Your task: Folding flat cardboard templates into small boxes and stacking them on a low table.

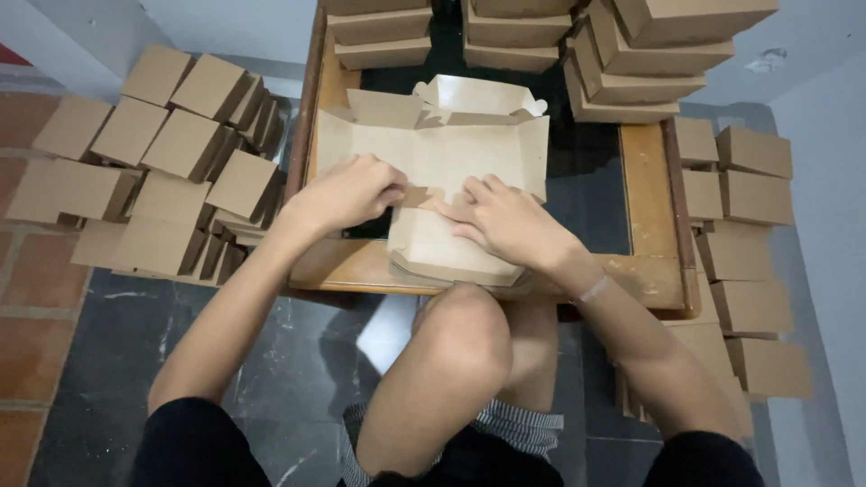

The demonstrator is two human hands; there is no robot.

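Flat cardboard box blank [451, 171], light brown, lies part-folded on the worktop [649, 180], about centre, near the front edge. Its long axis runs near-to-far from the person: near end hangs slightly over the worktop's front rim, far end points at the stacks at the back. Far flap stands up w/ a scalloped edge; side flaps at left & right are raised a bit, the rest is flat.

Left hand [347, 191] sits on the blank's left side, fingers curled in narrow, pinching a small tab near the middle of the sheet. Right hand [510, 221] lies on the near-right part of the blank, fingers fairly flat & slightly spread, tips pressing on the card just beside the same tab. Both hands touch the blank; tips nearly meet at the tab. Thin band on the right wrist.

Worktop is a wooden-framed table w/ a dark inset surface. At its back: stacks of folded boxes [622, 63], same brown card, some tilted. Left, on the floor: a loose pile of finished boxes [171, 153]. Right, along the floor: another row of boxes [749, 234], stacked. Person's bare knee [460, 343] is below the worktop's front edge, over a dark tiled floor [117, 343].
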